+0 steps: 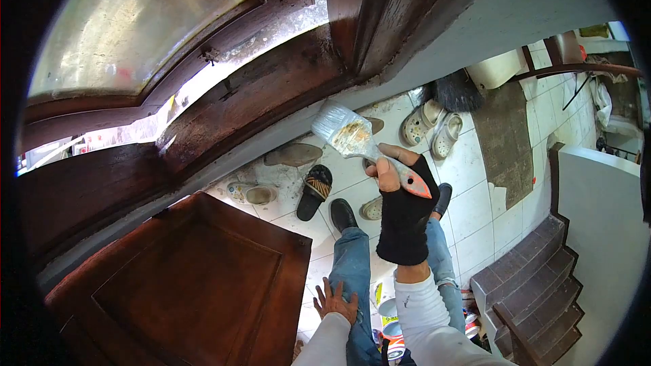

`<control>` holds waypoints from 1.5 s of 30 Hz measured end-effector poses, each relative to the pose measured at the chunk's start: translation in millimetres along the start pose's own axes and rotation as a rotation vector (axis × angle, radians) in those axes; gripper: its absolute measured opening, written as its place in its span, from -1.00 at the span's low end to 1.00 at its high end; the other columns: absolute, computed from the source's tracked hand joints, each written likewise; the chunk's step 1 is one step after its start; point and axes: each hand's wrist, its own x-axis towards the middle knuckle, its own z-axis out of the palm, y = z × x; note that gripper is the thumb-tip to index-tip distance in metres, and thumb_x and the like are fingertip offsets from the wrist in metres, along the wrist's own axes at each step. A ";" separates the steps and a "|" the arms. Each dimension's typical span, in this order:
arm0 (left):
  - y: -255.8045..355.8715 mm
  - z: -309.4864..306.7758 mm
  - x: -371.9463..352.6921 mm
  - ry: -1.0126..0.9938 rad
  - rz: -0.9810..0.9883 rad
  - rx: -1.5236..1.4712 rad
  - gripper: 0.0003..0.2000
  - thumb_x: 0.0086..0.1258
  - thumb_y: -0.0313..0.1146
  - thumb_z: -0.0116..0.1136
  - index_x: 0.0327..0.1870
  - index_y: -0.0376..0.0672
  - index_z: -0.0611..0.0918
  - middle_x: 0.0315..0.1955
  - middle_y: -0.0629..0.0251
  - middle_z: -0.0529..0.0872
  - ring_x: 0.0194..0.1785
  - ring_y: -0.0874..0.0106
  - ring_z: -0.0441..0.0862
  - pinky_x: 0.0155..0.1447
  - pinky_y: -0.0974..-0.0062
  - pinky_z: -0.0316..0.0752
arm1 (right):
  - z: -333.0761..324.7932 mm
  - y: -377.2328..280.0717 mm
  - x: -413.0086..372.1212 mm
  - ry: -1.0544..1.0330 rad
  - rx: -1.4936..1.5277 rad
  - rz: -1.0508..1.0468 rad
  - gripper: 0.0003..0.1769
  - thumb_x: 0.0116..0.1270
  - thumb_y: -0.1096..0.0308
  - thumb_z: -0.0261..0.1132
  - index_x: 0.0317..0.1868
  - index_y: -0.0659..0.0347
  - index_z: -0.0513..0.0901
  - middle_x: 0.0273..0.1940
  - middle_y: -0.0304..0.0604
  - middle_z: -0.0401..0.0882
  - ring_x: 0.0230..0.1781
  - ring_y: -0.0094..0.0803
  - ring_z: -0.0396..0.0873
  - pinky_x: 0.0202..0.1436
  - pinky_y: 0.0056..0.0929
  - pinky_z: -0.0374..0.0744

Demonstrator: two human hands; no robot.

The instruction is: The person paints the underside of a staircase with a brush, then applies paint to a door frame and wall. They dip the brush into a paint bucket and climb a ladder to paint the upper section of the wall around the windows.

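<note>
In the head view my right hand (405,193), in a black fingerless glove, grips a paintbrush (347,134) by its handle. The brush points up and to the left. Its wide head is coated in whitish and tan paint, and the end of the handle is orange-red. Below and to the left, my bare left hand (337,301) rests on my left thigh with its fingers spread, holding nothing. A dark brown wooden window frame (285,68) is above the brush, its sash with cloudy glass (149,27) swung outward.
A brown wooden door panel (183,278) stands at lower left. Clogs (434,125) and a black slipper (314,193) lie on the white tiled floor (468,210). Paint cans (392,331) stand between my legs. Brown steps (536,285) rise at right beside a white low wall (603,230).
</note>
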 end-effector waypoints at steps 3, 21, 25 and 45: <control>0.9 -0.7 -0.3 -0.014 -0.007 0.003 -0.23 0.58 0.30 0.04 0.74 0.22 0.33 0.83 0.20 -0.19 0.86 0.06 -0.28 0.84 -0.09 -0.34 | -1.7 -2.7 1.6 0.013 0.015 0.008 -0.61 0.49 0.28 0.46 0.15 0.41 0.75 -0.28 -0.11 0.82 -0.26 -0.46 0.77 -0.11 -0.47 0.67; 1.1 -1.4 -0.3 0.000 0.011 -0.011 -0.23 0.58 0.31 0.04 0.74 0.19 0.34 0.84 0.21 -0.21 0.86 0.06 -0.31 0.83 -0.11 -0.35 | -12.7 -5.5 11.1 0.103 0.054 -0.023 -0.65 0.46 0.29 0.51 0.12 0.35 0.78 -0.31 -0.17 0.83 -0.32 -0.54 0.75 -0.22 -0.51 0.66; 0.9 0.1 -0.2 0.010 0.008 -0.011 -0.24 0.57 0.27 0.06 0.73 0.19 0.36 0.83 0.19 -0.18 0.86 0.03 -0.27 0.84 -0.10 -0.33 | -16.7 -3.1 15.6 0.111 0.056 -0.045 -0.65 0.46 0.28 0.51 0.12 0.35 0.78 -0.31 -0.15 0.83 -0.30 -0.52 0.76 -0.22 -0.51 0.66; -0.5 3.1 4.0 0.023 0.014 -0.013 -0.24 0.54 0.27 0.07 0.73 0.20 0.38 0.83 0.16 -0.16 0.85 -0.01 -0.24 0.83 -0.10 -0.32 | -22.6 -14.4 23.4 0.163 0.068 -0.046 -0.63 0.48 0.33 0.45 0.11 0.48 0.72 -0.22 0.03 0.83 -0.28 -0.36 0.79 -0.06 -0.40 0.71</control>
